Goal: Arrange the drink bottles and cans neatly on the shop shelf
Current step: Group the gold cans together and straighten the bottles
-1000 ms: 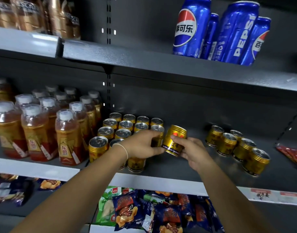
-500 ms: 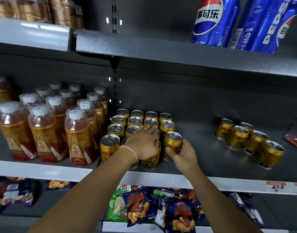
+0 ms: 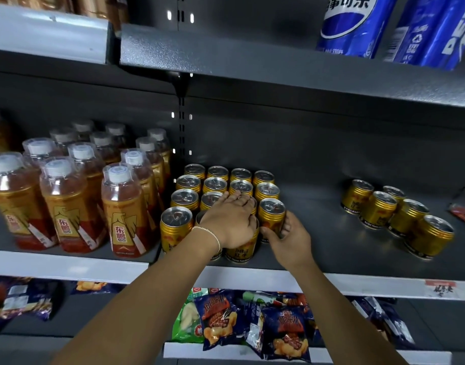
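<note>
Head view: gold can (image 3: 271,216) within right grip (image 3: 289,241)

A slotted upright post (image 3: 181,114) runs down the dark grey back panel (image 3: 292,143). Right of the post, a dark upper shelf (image 3: 252,64) catches soft overhead light. Left of it hangs a paler shelf edge (image 3: 49,35). Below it, the middle shelf (image 3: 344,246) carries a white front strip (image 3: 252,280).

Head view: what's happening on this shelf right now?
A person is tidying drinks on the middle shelf. The right hand holds an upright gold can at the right edge of the can block. The left hand lies flat on the block's tops. Five more cans stand apart to the right.
</note>
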The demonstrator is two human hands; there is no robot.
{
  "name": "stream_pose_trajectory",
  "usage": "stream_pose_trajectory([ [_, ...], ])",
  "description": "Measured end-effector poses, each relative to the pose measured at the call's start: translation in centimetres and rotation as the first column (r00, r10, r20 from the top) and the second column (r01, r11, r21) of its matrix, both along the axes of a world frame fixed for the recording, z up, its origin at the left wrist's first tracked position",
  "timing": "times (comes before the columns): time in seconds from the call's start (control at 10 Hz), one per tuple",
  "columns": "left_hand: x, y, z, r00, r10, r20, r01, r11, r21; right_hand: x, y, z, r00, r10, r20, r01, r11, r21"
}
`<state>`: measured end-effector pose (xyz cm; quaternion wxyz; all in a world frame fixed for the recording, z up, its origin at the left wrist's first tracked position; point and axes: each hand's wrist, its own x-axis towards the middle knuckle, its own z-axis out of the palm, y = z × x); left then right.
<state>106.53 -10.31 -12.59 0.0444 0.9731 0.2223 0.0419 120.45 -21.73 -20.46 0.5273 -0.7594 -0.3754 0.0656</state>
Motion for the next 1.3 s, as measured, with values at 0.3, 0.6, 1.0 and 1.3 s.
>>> stream_pose_trajectory([
  [0.3, -0.03, 0.03, -0.04, 1.0, 0.003, -0.01, -0.003, 1.0, 0.007, -0.32, 0.11, -0.32, 0.998, -0.045, 0.044, 0.044, 0.999, 0.008],
  [0.6, -0.01, -0.1, 0.1, 1.0, 0.008, -0.021, -0.009, 1.0, -0.009, -0.37, 0.33, -0.15, 0.997, -0.049, 0.065, 0.051, 0.999, -0.019],
  [1.0, -0.12, -0.02, 0.27, 0.999, -0.001, -0.038, 0.001, 1.0, -0.017, -0.19, 0.15, -0.19, 1.0, -0.013, -0.008, 0.012, 0.996, -0.09],
  [1.3, -0.13, -0.09, 0.35, 0.999, 0.0, -0.044, -0.001, 1.0, -0.016, -0.05, 0.23, -0.28, 1.0, -0.01, -0.028, 0.006, 0.991, -0.136],
])
